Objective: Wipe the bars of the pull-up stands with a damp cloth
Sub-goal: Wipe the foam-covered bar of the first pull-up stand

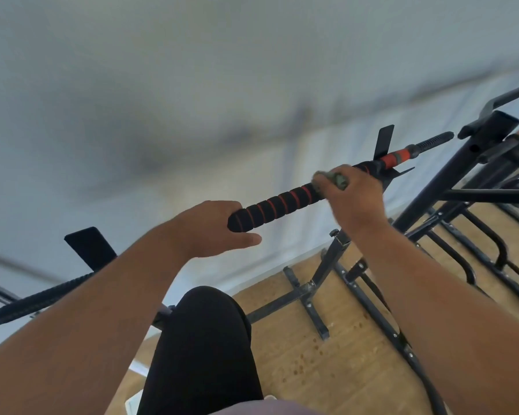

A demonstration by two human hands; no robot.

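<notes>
on the padded bar, left hand grips foam, right hand clenches cloth; blurred wiping stroke may skip the bar's underside.

A light wooden floor, scattered with small reddish-brown specks, carries the black metal base frames of the pull-up stands. The nearest stand's bolted foot bars lie flat on the boards beside the white wall. More tubular feet of a second stand rest on the floor to the right.
</notes>
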